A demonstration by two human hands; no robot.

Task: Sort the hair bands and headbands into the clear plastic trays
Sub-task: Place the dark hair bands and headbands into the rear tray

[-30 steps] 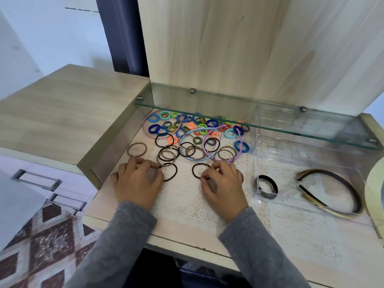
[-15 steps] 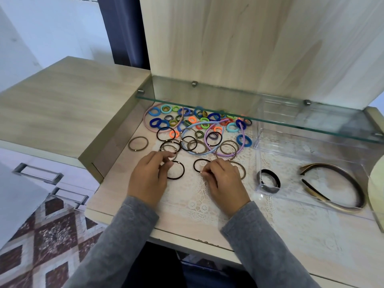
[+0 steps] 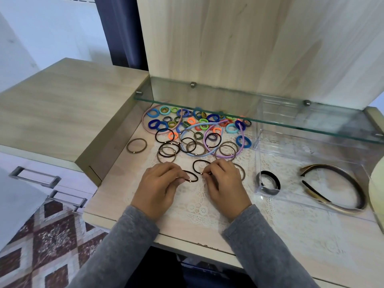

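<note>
My left hand [image 3: 158, 188]: lower centre of the frame, fingertips pinching a thin black elastic hair band [image 3: 195, 176] on the white lace mat [image 3: 197, 206].
My right hand [image 3: 224, 188]: just right of it, fingertips pinching a second thin black elastic band [image 3: 196, 163].
Loose pile of coloured hair bands [image 3: 199, 129]: centre, under the glass shelf [image 3: 270, 121].
Clear plastic tray [image 3: 257, 154]: right side, holding a wide black band [image 3: 270, 185] and a brown-and-gold headband [image 3: 342, 177].

A white lace cloth [image 3: 199, 208] covers the middle of the desk top [image 3: 116, 196]. Above the desk's back edge a glass shelf [image 3: 270, 113] sits on metal pegs [image 3: 193, 85] against a pale wood back panel [image 3: 249, 48]. Past the left edge is a higher wooden cabinet top [image 3: 62, 104], with metal drawer handles [image 3: 37, 173] below it and a brown-and-white diamond-patterned floor [image 3: 47, 242]. A dark blue curtain [image 3: 122, 32] hangs behind. A pale yellow rounded object [image 3: 377, 188] is cut off at the right edge.
</note>
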